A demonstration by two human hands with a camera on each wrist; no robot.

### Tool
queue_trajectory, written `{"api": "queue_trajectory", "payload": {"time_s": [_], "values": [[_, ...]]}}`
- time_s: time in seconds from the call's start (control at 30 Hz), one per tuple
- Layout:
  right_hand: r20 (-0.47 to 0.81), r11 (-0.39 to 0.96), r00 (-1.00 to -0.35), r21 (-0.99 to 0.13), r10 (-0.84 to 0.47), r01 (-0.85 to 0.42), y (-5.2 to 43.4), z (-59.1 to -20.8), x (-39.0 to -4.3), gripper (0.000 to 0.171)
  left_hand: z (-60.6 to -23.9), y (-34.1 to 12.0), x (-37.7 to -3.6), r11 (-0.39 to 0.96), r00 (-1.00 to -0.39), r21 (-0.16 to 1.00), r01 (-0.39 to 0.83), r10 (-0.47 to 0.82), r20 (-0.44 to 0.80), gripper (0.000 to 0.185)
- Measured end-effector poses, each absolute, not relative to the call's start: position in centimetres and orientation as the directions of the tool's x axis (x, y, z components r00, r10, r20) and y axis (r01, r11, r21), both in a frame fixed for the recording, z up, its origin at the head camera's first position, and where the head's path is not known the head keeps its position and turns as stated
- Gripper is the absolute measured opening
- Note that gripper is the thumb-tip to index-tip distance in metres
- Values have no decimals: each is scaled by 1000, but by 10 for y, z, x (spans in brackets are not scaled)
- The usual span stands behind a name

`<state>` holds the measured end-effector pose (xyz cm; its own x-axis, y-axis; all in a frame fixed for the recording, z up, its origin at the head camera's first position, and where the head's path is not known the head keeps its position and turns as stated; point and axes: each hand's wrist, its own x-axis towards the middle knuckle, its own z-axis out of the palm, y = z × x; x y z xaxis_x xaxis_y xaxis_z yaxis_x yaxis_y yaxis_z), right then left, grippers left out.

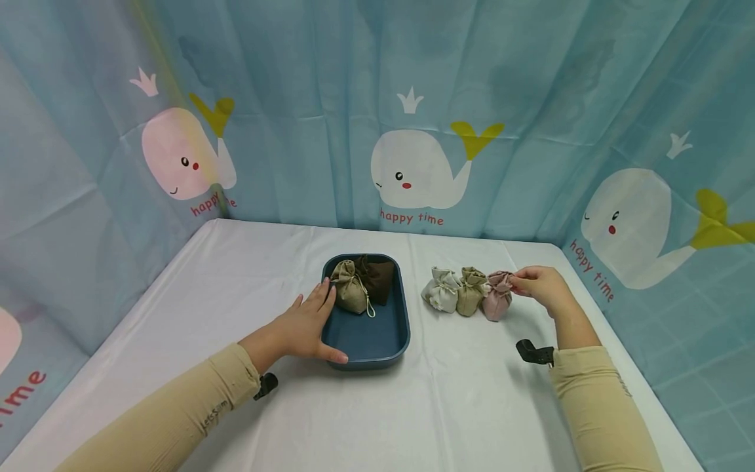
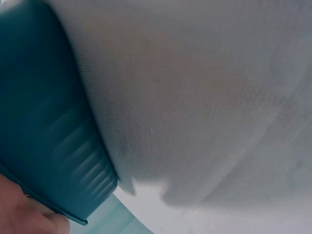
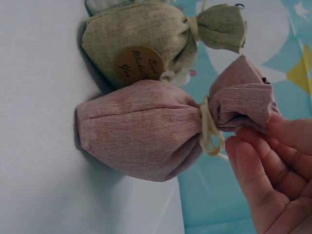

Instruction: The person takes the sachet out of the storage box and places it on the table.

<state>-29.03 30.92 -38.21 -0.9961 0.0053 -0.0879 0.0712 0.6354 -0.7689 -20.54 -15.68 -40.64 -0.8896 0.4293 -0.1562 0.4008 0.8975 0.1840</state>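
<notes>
White tablecloth (image 1: 460, 406): left hand (image 1: 307, 324), fingers extended, resting against blue tray (image 1: 368, 351); right hand (image 1: 539, 283) pinching pink sachet (image 1: 497, 296) top.

Two arms in long beige sleeves, the left sleeve (image 1: 177, 410) printed with small dark lettering near its ribbed cuff. A small black device (image 1: 535, 352) is strapped at the right wrist, another (image 1: 265, 385) at the left; both hands bare.
</notes>
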Motion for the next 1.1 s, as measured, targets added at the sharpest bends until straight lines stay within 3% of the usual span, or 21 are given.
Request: {"api": "queue_trajectory", "payload": {"time_s": [0.63, 1.1], "values": [[-68, 626, -997, -779, -20, 41, 315, -364, -284, 43, -408, -157, -206, 899, -891, 183, 397, 425, -156, 132], [-45, 655, -997, -756, -55, -2, 290, -342, -279, 46, -406, -157, -205, 900, -891, 182, 397, 425, -159, 132]]}}
